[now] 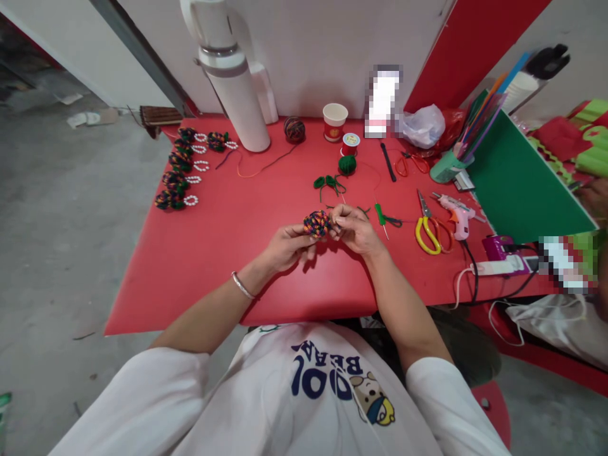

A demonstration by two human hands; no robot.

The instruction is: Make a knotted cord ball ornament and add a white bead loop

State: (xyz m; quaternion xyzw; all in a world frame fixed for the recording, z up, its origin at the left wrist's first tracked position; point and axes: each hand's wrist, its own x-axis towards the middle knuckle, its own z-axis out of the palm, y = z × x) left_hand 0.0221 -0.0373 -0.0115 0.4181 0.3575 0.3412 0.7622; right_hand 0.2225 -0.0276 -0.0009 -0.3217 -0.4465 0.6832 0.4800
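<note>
Head view: nearest, just over the red surface (228, 253), a bumpy yarn bunch (317, 224) of many colours sits between two hands. The left hand (288, 247) has its thumb and fingers around the side at 8 o'clock. The right hand (356, 231) pinches the edge at 3 o'clock; if it has a thread in there too, that is too small to see.

The bunch should be very light and soft, and it should squash when pressed. Yarn is fuzzy, so it should not slip much. It looks hard to break, but a hard tug on one loop could pull it out of shape. A gentle pinch low on the side, at 8 o'clock, seems best, leaving the top bumps free.

Going farther from the bunch, the scissors (422, 235) and a thin tool with a green grip (379, 212) lie at 3 o'clock, the scissors farther off. Little green yarn bits (330, 181) lie between 12 and 1 o'clock. Bunches like this one (173, 180) lie at 10 o'clock with white bead loops (201, 166). A green yarn ball (347, 164) is at 1 o'clock. Farthest, a dark yarn ball (294, 129) sits just before 12 o'clock.
</note>
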